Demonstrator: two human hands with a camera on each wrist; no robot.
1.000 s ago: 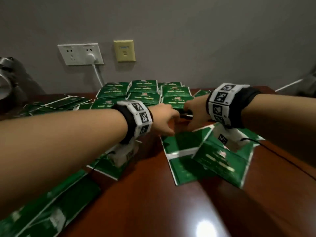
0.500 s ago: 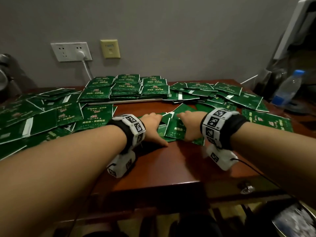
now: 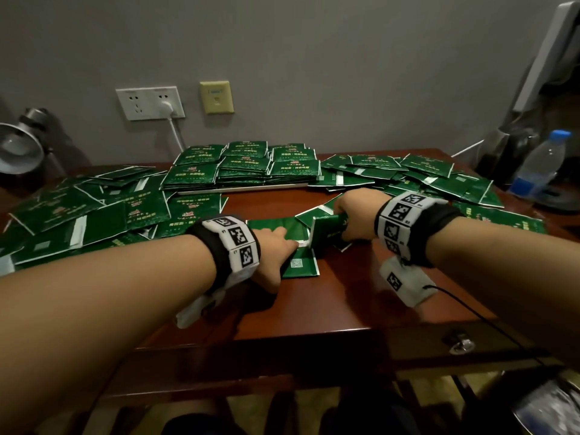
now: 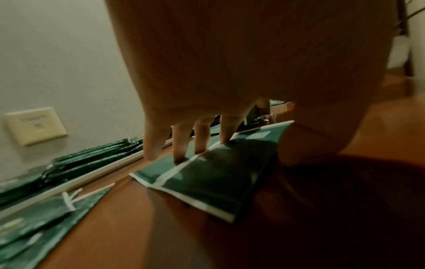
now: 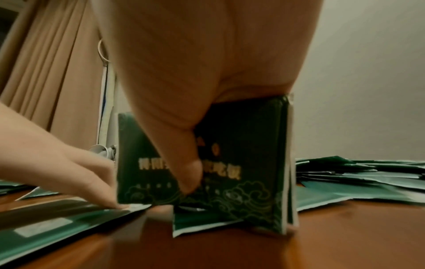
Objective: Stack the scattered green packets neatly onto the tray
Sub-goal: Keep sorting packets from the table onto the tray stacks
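Observation:
Several green packets are stacked in rows [image 3: 244,164] on a pale tray [image 3: 244,190] at the back of the table. Near the front, my left hand [image 3: 293,243] lies with straight fingers [image 4: 200,143] pressing a flat green packet [image 4: 207,174] onto the wood. Just right of it, my right hand [image 3: 342,227] grips a small bunch of green packets [image 5: 241,163] stood on edge on the table, thumb [image 5: 188,174] across the printed face. The fingers behind the bunch are hidden.
Loose green packets cover the table's left [image 3: 78,215] and back right [image 3: 439,177]. A water bottle [image 3: 539,164] stands at the far right and a metal lamp [image 3: 22,149] at the far left. The table's front edge [image 3: 282,332] runs just below my wrists.
Both hands have drawn back from the tray towards the table's front. The right hand has raised its packets onto their edge, and the left hand now presses a packet lying flat.

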